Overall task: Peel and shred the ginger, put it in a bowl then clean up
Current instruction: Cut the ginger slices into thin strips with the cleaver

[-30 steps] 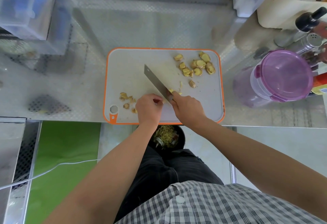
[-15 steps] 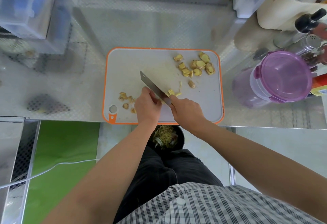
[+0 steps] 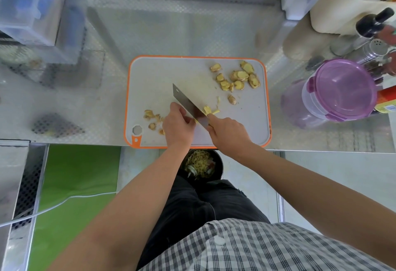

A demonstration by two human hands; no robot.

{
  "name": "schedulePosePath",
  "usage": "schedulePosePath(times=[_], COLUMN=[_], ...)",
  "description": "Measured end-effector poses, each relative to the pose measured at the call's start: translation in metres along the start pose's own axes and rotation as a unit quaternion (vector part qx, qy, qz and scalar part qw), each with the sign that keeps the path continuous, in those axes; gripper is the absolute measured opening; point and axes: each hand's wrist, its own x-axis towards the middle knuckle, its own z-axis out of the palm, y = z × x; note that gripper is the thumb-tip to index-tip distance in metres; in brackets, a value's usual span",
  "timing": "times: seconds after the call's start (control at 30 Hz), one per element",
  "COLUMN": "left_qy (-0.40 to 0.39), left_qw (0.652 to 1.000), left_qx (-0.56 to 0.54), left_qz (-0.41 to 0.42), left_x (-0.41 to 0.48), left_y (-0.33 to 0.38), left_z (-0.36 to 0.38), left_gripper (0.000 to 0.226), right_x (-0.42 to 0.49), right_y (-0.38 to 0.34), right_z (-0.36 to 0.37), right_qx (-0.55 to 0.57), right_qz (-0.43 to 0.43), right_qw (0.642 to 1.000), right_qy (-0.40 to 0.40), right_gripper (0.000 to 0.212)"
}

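A grey cutting board (image 3: pixel 154 77) with an orange rim lies on the steel counter. My right hand (image 3: pixel 229 131) grips the handle of a cleaver (image 3: pixel 186 103), whose blade slants toward the board's middle. My left hand (image 3: pixel 176 124) has curled fingers against the blade's left side and holds a small piece of ginger, mostly hidden. Yellow ginger strips (image 3: pixel 209 111) lie just right of the blade. Ginger slices (image 3: pixel 237 76) are heaped at the board's far right. Peel scraps (image 3: pixel 152 118) sit left of my left hand.
A purple-lidded container (image 3: pixel 340 90) stands right of the board, with bottles and a shaker (image 3: pixel 377 45) behind it. A clear box (image 3: pixel 32 7) is at the far left. Below the counter edge sits a dark bin (image 3: pixel 201 163) holding scraps.
The cleaver has shifted left along the board and my left hand has slid left with it. More cut yellow strips lie right of the blade.
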Motion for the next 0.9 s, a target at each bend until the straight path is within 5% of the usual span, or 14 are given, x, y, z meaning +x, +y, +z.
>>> schedulePosePath(times=[0.37, 0.57, 0.9], left_qy=[0.013, 0.003, 0.008], left_qw=[1.0, 0.999, 0.999], left_qx=[-0.015, -0.029, -0.027], left_qz=[0.001, -0.013, -0.021], left_x=[-0.001, -0.004, -0.002], left_y=[-0.002, -0.001, 0.0], left_z=[0.004, 0.001, 0.004], left_gripper=[0.027, 0.031, 0.03], right_x=[0.009, 0.003, 0.0], right_y=[-0.01, 0.0, -0.005], right_z=[0.013, 0.004, 0.004], right_qx=[-0.012, 0.074, 0.01], right_qz=[0.029, 0.031, 0.017], right_qw=[0.999, 0.996, 1.0], right_qy=[0.009, 0.04, 0.009], right_gripper=[0.016, 0.014, 0.02])
